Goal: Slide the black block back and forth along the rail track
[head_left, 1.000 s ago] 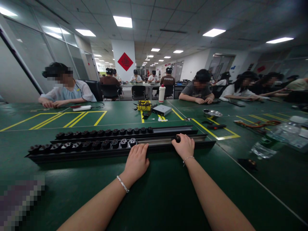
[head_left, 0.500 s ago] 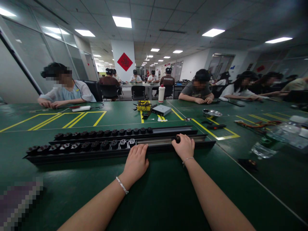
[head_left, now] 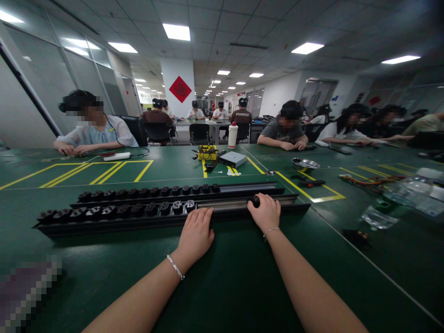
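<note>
A long black channel (head_left: 225,215) lies across the table in front of me, with a row of black socket modules (head_left: 124,211) in its left and middle part. My left hand (head_left: 195,231) rests on its front edge beside the last module, fingers stretched out and thumb apart. Further right, my right hand (head_left: 266,212) pinches a small black socket module (head_left: 255,200) over the bare metal-lined stretch; my fingers partly cover it. Behind, a second black channel (head_left: 280,190) holds a similar row of modules.
Past the channels are a grey box (head_left: 233,159), a yellow box with cables (head_left: 207,152), a white bottle (head_left: 232,135) and a metal bowl (head_left: 305,163). To the right lie a black-and-red tool (head_left: 311,183), coloured wires (head_left: 376,181) and a water bottle (head_left: 379,210). Several people sit opposite.
</note>
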Demonstrator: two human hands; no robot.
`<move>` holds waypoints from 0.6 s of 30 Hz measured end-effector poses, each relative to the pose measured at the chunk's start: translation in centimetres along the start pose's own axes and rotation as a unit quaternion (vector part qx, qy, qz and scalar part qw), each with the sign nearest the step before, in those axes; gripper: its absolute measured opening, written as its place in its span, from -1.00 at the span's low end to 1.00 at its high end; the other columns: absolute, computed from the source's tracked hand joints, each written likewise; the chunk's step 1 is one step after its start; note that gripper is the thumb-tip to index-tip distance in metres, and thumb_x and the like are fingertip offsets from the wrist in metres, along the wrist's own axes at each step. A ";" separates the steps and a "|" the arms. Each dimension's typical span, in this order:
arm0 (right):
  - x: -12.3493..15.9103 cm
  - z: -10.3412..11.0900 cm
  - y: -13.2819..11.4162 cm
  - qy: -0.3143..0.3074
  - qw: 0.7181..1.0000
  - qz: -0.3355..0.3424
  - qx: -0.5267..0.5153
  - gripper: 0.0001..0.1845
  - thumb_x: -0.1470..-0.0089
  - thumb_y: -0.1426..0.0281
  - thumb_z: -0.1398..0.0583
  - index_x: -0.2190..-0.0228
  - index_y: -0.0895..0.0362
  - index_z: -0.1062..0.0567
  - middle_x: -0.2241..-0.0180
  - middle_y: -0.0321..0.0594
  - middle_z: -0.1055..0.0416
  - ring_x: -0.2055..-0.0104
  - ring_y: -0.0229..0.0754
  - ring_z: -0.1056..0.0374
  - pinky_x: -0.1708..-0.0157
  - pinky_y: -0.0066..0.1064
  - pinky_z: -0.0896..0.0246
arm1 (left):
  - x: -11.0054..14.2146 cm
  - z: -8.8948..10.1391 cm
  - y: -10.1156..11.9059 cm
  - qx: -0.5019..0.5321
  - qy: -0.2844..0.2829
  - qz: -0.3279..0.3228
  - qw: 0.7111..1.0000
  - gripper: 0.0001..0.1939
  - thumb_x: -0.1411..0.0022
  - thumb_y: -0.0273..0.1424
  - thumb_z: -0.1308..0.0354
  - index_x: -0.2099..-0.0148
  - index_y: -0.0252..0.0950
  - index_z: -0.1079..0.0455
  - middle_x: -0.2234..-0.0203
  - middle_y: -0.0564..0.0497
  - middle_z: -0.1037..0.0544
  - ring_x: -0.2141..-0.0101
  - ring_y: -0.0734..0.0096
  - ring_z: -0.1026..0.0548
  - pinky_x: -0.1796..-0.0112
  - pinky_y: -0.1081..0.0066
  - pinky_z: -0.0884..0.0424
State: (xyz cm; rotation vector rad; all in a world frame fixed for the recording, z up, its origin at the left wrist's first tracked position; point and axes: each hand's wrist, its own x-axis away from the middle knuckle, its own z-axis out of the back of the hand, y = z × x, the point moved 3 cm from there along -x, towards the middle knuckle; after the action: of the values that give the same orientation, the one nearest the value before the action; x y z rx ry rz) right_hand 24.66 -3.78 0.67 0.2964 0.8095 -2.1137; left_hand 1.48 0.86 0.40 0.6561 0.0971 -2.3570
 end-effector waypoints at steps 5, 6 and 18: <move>-0.1 -0.2 0.3 0.007 1.000 0.006 0.000 -0.56 -0.05 0.18 -0.05 0.12 0.14 -0.46 -0.03 -0.12 -0.38 -0.16 -0.02 -0.12 -0.19 -0.05 0.27 | -0.1 -0.1 0.0 0.000 0.000 -0.002 1.000 -0.44 -0.09 -0.45 -0.05 -0.18 -0.31 -0.18 -0.03 -0.13 -0.39 -0.06 0.14 -0.29 -0.13 0.13 -0.15; -0.1 -0.3 0.4 0.010 1.000 0.007 0.001 -0.57 -0.05 0.19 -0.05 0.12 0.13 -0.47 -0.03 -0.12 -0.37 -0.16 -0.02 -0.12 -0.19 -0.05 0.25 | -0.1 -0.1 0.0 -0.002 -0.001 0.000 1.000 -0.44 -0.09 -0.45 -0.05 -0.18 -0.32 -0.18 -0.03 -0.13 -0.39 -0.06 0.14 -0.29 -0.13 0.13 -0.15; -0.3 -0.1 0.2 0.017 1.000 -0.010 0.000 -0.56 0.02 0.24 -0.09 0.10 0.14 -0.44 -0.01 -0.10 -0.38 -0.14 -0.02 -0.13 -0.18 -0.05 0.21 | 0.0 -0.2 -0.1 -0.008 -0.001 0.001 1.000 -0.44 -0.09 -0.45 -0.06 -0.17 -0.32 -0.19 -0.03 -0.13 -0.39 -0.05 0.16 -0.30 -0.14 0.15 -0.14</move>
State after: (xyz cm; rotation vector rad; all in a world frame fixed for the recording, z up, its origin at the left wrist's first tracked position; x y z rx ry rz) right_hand 25.01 -3.67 0.62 0.3269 0.8367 -2.1324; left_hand 1.53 0.99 0.21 0.6459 0.1145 -2.3532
